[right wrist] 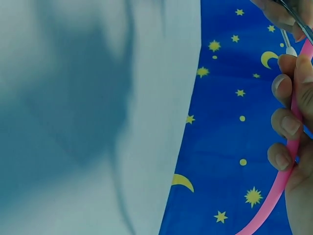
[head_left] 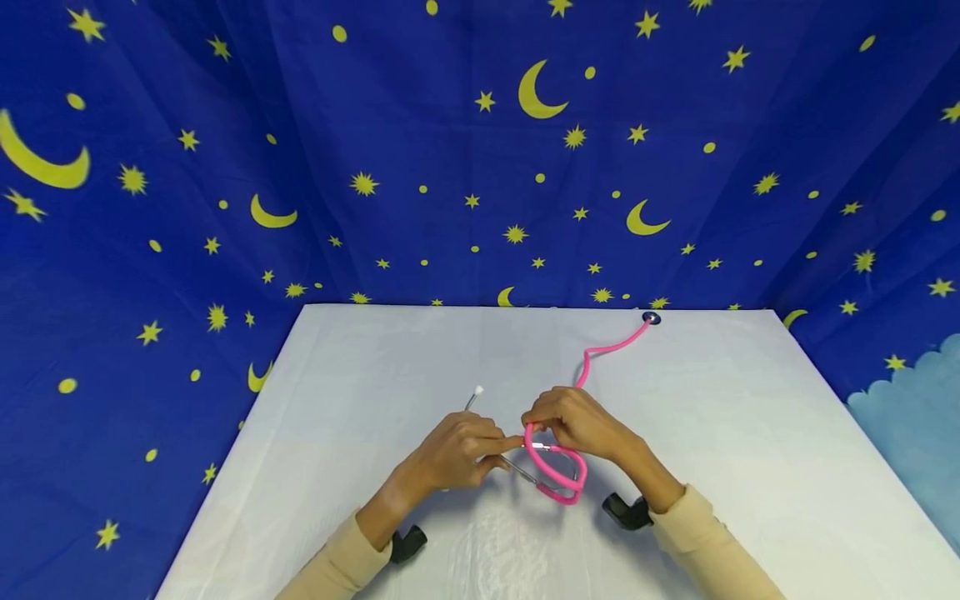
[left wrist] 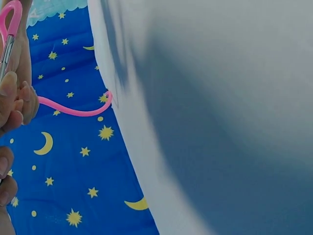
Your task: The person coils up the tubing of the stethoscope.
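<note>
A pink stethoscope is held above the table between my hands. My left hand [head_left: 461, 450] pinches its metal ear tubes, and a white eartip [head_left: 478, 390] sticks up behind the knuckles. Close by on the right, my right hand [head_left: 577, 419] grips the pink tubing [right wrist: 268, 205], fingers curled round it in the right wrist view. Below the right hand the tubing bends into a loop. Its far end runs back to the dark round chest piece [head_left: 651, 317], which lies near the table's back edge. A metal ear tube [left wrist: 7, 54] also shows in the left wrist view.
A white-covered table [head_left: 360, 367] lies under both hands. Blue cloth [head_left: 450, 150] with yellow moons and stars hangs behind it and at the sides. Black devices, one [head_left: 628, 512] at the right wrist and another [head_left: 408, 544] at the left, sit under the forearms.
</note>
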`<state>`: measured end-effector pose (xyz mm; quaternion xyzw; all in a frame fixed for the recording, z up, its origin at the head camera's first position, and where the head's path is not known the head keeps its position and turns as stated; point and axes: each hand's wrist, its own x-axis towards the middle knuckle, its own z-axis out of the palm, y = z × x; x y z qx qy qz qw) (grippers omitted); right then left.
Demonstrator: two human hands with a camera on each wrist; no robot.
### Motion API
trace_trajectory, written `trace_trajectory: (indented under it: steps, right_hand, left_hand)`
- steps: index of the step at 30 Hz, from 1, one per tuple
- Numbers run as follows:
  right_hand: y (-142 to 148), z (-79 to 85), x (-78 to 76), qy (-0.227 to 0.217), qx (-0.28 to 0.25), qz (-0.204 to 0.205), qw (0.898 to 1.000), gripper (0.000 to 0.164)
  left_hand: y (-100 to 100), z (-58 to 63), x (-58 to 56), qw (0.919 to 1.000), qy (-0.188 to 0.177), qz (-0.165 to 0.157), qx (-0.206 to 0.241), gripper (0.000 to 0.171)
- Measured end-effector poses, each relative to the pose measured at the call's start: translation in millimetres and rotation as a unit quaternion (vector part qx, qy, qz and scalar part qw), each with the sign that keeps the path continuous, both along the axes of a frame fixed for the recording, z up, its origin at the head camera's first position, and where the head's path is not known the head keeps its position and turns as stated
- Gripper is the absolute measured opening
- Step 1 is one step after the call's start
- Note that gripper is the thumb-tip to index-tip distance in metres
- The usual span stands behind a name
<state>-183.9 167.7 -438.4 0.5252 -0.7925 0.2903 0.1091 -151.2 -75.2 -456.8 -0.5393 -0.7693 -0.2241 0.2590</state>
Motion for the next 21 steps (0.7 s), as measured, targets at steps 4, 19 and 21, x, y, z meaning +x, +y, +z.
trace_trajectory:
  steps: [4, 19, 21]
  right_hand:
    - [0, -1.9, -1.3, -0.038, -0.007, 0.000, 0.999, 0.044]
    - [2, -13.8, -6.4, -0.188, -0.053, 0.017, 0.981, 0.023]
    - [2, -15.0, -6.8, -0.176, -0.064, 0.020, 0.982, 0.019]
  left_hand:
    - [0, -1.2, 0.3, 0.9999, 0.010, 0.009, 0.005, 0.032]
    - [2, -4.3, -3.2, 0.9965, 0.048, 0.012, 0.067, 0.038]
    - [3, -3.3, -3.7, 0.9955, 0.051, 0.018, 0.078, 0.041]
